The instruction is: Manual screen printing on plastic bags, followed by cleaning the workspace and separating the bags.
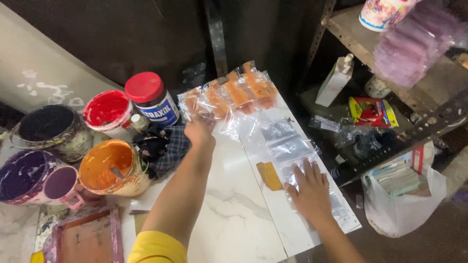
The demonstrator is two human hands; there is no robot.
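Presently: left hand reaches far across the white table, fingers seemingly pinching the near edge of a fan of orange-printed pouches; the grip itself is blurred. Fan's long axis runs from lower left to upper right, pouches overlapped like tiles. Right hand lies flat, fingers spread, pressing clear pouches laid in a column, probably to stop sliding. Paint tubs stand left.
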